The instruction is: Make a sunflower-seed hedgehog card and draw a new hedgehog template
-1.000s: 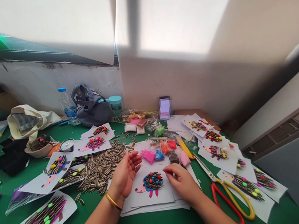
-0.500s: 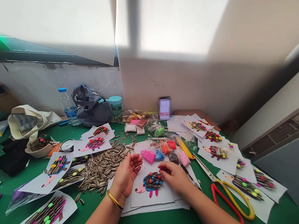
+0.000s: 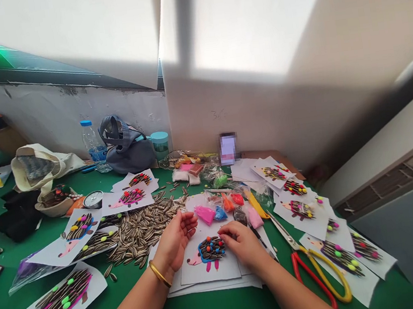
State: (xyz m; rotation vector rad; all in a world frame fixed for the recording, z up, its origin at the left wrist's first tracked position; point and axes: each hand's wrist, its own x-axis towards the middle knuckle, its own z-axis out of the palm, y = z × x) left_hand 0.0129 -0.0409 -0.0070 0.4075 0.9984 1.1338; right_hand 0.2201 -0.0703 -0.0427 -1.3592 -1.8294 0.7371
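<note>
A hedgehog picture [image 3: 212,249] with a blue clay outline, sunflower-seed spines and small red and blue clay balls lies on stacked white paper in front of me. My left hand [image 3: 176,237] hovers at its upper left, fingers loosely curved, palm turned inward, with nothing visible in it. At the picture's right edge is my right hand [image 3: 243,243], thumb and forefinger pinched together beside the spines. Whatever the pinch holds, if anything, is too small to make out. Just beyond the picture lie bagged lumps of pink clay [image 3: 205,215], blue clay [image 3: 220,214] and red clay [image 3: 237,199].
A heap of sunflower seeds [image 3: 143,226] spreads left of the paper. Scissors [image 3: 298,249] with red and yellow handles lie at the right. Several hedgehog pictures flank both sides, including one [image 3: 64,300] at front left. A phone [image 3: 227,149] leans against the back panel.
</note>
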